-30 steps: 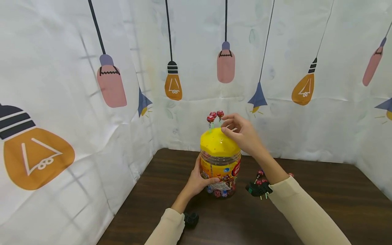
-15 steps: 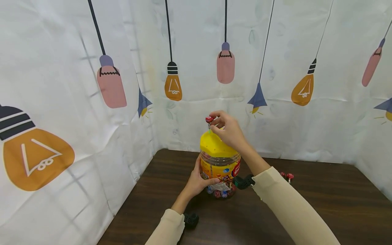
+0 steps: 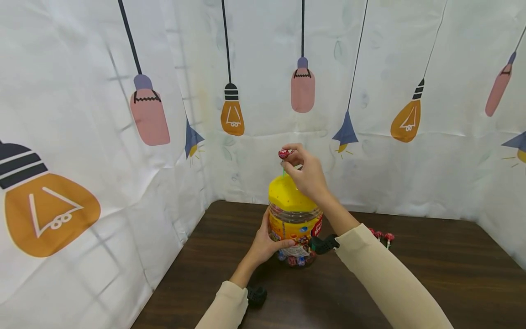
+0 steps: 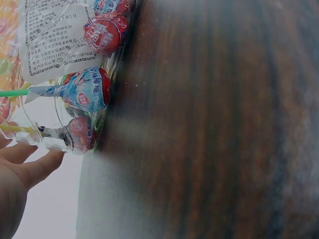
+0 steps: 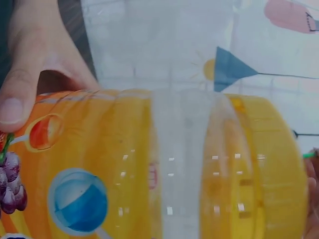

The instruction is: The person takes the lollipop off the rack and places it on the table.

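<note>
A clear plastic candy jar (image 3: pixel 296 228) with an orange label and yellow lid (image 3: pixel 287 194) stands upright on the table, filled with wrapped lollipops (image 4: pixel 87 89). My left hand (image 3: pixel 263 244) grips its lower side, thumb across the front. Over the lid, my right hand (image 3: pixel 306 171) pinches a red-wrapped lollipop (image 3: pixel 283 154), whose green stick points down at the lid. Another red lollipop head shows partly behind the fingers. In the right wrist view, the fingers (image 5: pixel 313 199) and a green stick (image 5: pixel 309 155) appear at the right edge beside the lid.
Several red lollipops (image 3: pixel 389 237) lie on the dark wooden table (image 3: pixel 431 269) right of the jar, partly hidden by the right sleeve. A white curtain (image 3: pixel 255 169) printed with lamps hangs behind and along the left side.
My right hand has moved left across the lid to the lollipops standing there and taken hold of one, which has risen slightly. The left hand and jar have stayed still.
</note>
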A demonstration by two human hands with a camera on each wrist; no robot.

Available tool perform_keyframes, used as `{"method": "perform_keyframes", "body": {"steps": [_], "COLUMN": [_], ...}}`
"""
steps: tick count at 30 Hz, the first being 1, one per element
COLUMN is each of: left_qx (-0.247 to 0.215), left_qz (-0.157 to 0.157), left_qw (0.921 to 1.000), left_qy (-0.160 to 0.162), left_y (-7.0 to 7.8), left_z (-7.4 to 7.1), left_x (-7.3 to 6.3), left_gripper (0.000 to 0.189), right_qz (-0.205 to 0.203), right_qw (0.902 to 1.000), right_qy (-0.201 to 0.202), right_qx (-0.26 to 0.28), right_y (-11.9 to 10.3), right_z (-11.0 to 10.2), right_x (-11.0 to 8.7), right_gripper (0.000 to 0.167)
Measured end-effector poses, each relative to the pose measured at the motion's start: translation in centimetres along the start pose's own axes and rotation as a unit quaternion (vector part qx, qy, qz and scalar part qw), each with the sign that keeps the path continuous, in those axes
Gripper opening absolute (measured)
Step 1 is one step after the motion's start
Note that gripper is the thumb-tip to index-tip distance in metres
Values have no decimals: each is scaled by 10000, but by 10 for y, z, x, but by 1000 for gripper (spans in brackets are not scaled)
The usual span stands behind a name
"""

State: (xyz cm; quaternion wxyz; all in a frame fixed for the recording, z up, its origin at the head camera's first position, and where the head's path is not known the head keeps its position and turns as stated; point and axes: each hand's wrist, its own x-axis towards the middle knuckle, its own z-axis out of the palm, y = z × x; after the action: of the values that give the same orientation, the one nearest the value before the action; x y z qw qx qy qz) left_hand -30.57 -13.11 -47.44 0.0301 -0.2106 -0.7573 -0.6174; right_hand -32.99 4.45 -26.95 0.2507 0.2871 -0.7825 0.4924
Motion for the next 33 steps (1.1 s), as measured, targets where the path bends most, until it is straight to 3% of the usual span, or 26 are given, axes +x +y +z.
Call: {"method": "perform_keyframes", "body": {"steps": [4,15,33], "left_qx": [-13,52,35], "left_qz": [4,25,107], "left_qw": [10000,10000,9999], "left_qy": [1,31,15], "left_y": [1,1,-2], "left_z": [1,1,1], "left_x": [0,0,0], "left_gripper": [110,112,113], "right_qz": [-36,-7,466], "right_qw": [9994,9961,9940], "right_qy": [94,-132,-172], "right_qx": [327,874,970], "right_y": [-3,-3,18], "right_z": [-8,-30,-61], "right_x": [-2,-22,-55], "right_gripper": [37,39,40]}}
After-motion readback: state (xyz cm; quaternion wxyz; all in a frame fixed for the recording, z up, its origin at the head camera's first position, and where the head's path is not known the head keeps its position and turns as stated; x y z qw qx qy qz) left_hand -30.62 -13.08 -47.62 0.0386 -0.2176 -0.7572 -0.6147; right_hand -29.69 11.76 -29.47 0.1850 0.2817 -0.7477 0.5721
